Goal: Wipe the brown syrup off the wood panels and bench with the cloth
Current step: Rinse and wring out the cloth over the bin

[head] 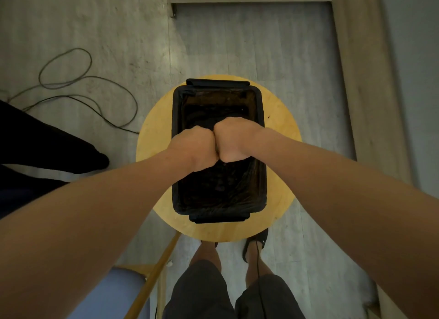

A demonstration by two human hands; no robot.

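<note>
Both fists are balled tight, left hand [193,150] and right hand [234,141] pressed knuckle to knuckle over the black tub [260,109]. Its long axis runs twelve to six on the round yellow desk [154,128]. Brown liquid [213,100] pools at its twelve-o'clock end.

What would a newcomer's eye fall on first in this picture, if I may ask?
First come the two fists pressed knuckle to knuckle in the centre, the left hand and the right hand, with no cloth showing in them. Directly below them is a black tub holding what looks like dark brown liquid. The tub stands on a round yellow wooden stool.
</note>
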